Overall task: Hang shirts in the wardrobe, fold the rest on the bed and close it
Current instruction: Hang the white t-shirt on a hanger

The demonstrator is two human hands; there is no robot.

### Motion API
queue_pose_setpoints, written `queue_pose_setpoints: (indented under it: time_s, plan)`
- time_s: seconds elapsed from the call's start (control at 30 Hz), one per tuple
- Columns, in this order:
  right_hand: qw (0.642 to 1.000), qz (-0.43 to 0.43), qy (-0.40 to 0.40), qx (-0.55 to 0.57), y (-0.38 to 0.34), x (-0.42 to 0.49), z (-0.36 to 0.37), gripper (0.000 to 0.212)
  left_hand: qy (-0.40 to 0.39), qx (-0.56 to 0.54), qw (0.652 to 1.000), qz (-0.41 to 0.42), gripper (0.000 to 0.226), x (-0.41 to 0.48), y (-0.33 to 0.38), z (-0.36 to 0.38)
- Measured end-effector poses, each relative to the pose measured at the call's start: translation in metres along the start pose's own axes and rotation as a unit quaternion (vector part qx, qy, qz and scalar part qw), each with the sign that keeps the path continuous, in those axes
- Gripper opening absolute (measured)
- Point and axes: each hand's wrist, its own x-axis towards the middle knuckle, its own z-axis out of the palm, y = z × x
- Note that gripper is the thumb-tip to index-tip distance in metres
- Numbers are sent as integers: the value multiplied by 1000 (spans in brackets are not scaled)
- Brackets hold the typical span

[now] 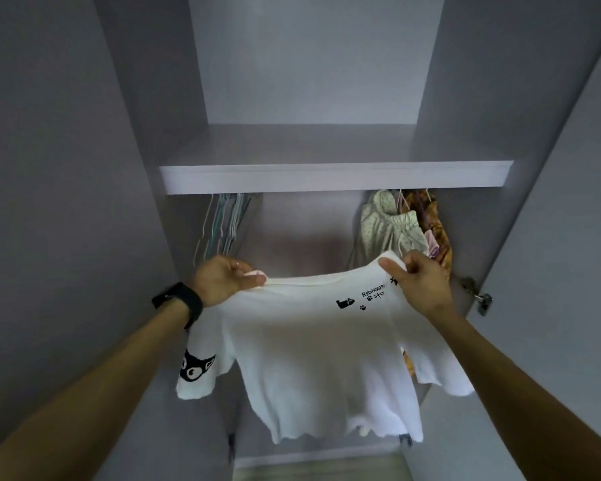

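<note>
Black wristband [179,303], ring [237,263] — left hand [222,281]

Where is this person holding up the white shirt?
Most likely in front of an open wardrobe, probably in a bedroom. A shelf crosses the top, empty hangers hang beneath it on the left, and clothes hang on the right.

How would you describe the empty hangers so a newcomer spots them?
Inside the open wardrobe, look under the white shelf. At its left end, just above the left hand holding the shirt, hangs a bunch of thin hangers. Unlike the right end's hangers, which carry clothes, these are bare.
</note>
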Motion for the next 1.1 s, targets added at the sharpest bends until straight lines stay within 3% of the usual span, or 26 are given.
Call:
queue_pose_setpoints:
  time_s: [0.07,0.17,0.3,0.4,0.53,0.7,0.9,1.0,1.1]
  plan:
    - [999,-30,1,-18,8,-1,-9,44,63,-22,998,19,43,6,-5,9]
    - [998,-29,-42,-44,20,-4,-18,28,122,28,991,38,31,16,-5,16]
    - [995,-20,-72,-72,34,-8,-19,21,171,-43,982,71,27,24,10,21]
    - [996,24,-86,-8,34,-5,-19,17,199,-97,974,54,31,30,13,24]
    - [986,49,-129,93,20,-11,-14,2,101,-226,969,25,14,28,16,28]
    - [981,-25,-162,109,-23,-25,18,5,-46,-265,962,51,26,20,22,45]
    - [964,-65,-224,130,-52,-33,47,11,-29,-148,983,105,15,17,24,58]
    - [953,-87,-259,133,-52,-29,56,17,-60,-149,982,96,27,14,24,64]
    - [938,-113,-295,143,-48,-22,65,14,-40,-112,989,93,29,12,24,76]
